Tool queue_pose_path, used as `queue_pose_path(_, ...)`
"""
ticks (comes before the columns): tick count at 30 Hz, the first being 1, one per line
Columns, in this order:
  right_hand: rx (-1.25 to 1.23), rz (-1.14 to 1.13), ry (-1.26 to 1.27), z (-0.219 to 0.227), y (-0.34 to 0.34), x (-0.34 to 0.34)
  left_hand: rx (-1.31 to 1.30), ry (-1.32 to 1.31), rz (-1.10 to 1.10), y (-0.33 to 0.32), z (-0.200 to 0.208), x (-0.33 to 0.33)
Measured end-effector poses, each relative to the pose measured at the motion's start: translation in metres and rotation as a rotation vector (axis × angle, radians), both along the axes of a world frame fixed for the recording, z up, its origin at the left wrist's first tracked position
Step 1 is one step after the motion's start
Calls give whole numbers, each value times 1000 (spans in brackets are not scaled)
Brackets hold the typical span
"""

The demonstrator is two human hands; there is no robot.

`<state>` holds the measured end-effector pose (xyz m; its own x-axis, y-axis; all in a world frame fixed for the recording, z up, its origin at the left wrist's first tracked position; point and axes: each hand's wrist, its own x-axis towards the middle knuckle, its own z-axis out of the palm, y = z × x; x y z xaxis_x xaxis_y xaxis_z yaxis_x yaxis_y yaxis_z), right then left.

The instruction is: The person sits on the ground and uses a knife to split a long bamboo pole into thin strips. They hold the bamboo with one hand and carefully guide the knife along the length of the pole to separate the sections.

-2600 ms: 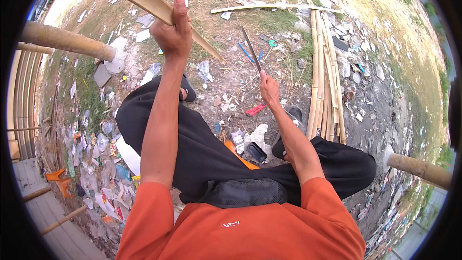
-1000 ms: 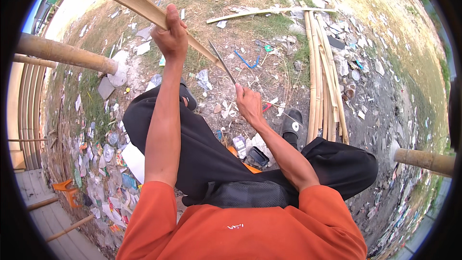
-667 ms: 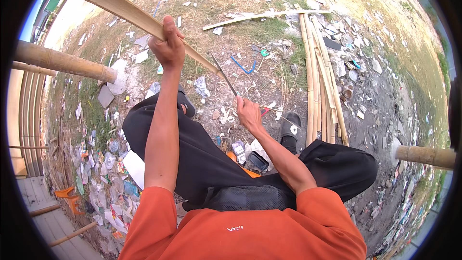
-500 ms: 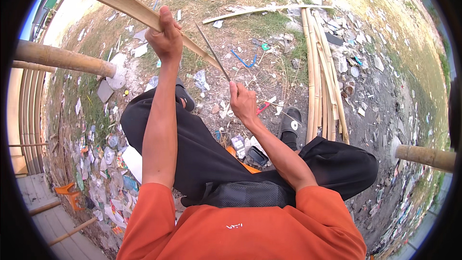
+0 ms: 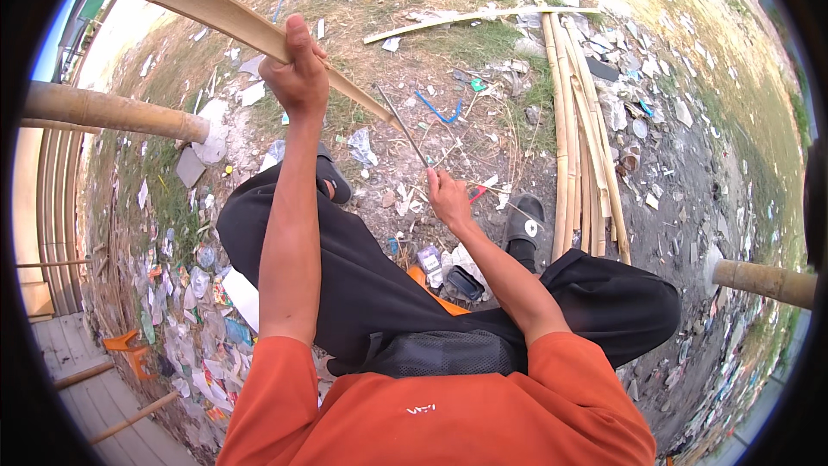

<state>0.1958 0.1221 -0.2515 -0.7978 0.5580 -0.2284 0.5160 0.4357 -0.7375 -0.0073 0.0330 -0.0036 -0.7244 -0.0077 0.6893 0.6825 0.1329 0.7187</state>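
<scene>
A long split bamboo strip (image 5: 198,2) slants from the upper left down toward the middle, in front of me. My left hand (image 5: 297,78) is closed around it, thumb up. My right hand (image 5: 449,198) is closed on the hidden handle of a knife (image 5: 407,128) with a long, thin blade. The blade points up and to the left and crosses the strip at its lower end. Whether its edge is cutting into the bamboo I cannot tell.
Several bamboo strips (image 5: 565,138) lie side by side at right, with another strip (image 5: 466,24) across the far ground. Thick bamboo poles (image 5: 121,112) stand at either side. Litter covers the ground around my sandalled feet, including a dark sandal (image 5: 524,217) and a blue bent piece (image 5: 440,108).
My right hand has moved down and slightly right with the knife, whose blade now lies at the strip's lower end. My left hand has barely moved on the bamboo.
</scene>
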Motion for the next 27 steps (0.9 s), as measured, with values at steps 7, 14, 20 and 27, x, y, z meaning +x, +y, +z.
queue_pose_path(7, 559, -251, -124, -41, 47, 20, -71, -2, -135, -17, 2, -3)
queue_pose_path(14, 698, 360, -127, -77, 56, 52, -165, -2, -323, -28, 9, 0)
queue_pose_path(20, 831, 582, -196, -107, 56, 56, -215, -108, -236, -32, 20, 2)
queue_pose_path(27, 872, 819, -98, -104, 74, 59, -120, 13, 38, -55, 51, -5)
